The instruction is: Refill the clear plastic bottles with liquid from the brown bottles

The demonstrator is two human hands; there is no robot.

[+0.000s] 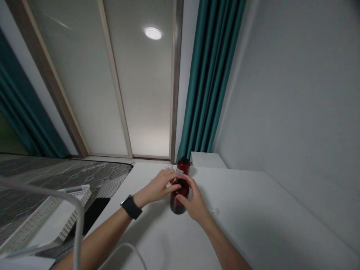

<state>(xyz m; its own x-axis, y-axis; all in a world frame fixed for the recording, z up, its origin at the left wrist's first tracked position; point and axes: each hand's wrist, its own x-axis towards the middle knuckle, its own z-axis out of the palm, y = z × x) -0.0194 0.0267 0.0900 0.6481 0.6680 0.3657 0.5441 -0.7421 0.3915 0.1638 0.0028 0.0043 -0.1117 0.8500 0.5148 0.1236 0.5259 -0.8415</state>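
A dark reddish-brown bottle (178, 206) stands on the white table, in front of me. My left hand (161, 185), with a black watch on its wrist, reaches over the bottle's top from the left, thumb and fingers closed around the neck area. From the right, my right hand (196, 202) curves its thumb and fingers around the shoulder of the same bottle. The fingers hide the neck and most of the top. Just behind stands a second reddish-brown bottle (183, 164) with a white label, close to my left fingertips.
Small clear pieces (215, 212) lie on the white table (242, 232) to the right. A white perforated basket (33, 221) sits at the left, below the table edge. A pale curved tube (80, 225) crosses the left foreground. Behind are a white box (208, 160) and a green curtain (210, 82).
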